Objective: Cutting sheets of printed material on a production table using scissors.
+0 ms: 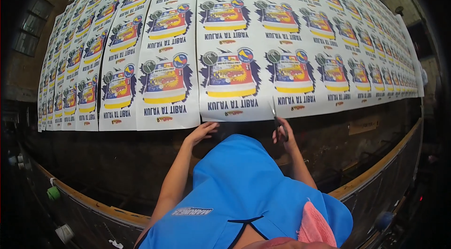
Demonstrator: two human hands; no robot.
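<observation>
A broad white sheet [305, 38] printed with repeated red, yellow and blue designs spreads out in front of me. In my right hand [287, 137] is a pair of scissors [275, 114] with dark handles. The blades point away from me and lie over the sheet's near edge, between two columns of prints. My left hand [203, 132] is at the near edge, beside a slit between two panels. Its fingers are stretched out and no object shows in them; whether the fingertips touch the sheet I cannot tell.
Separate strips [117, 84] with the same print lie side by side at the left, their edges overlapping. A curved wooden rail [376, 174] runs behind me on both sides. Green [53, 193] and white rolls [65, 233] hang at the lower left. A pink cloth [315, 225] lies on my shoulder.
</observation>
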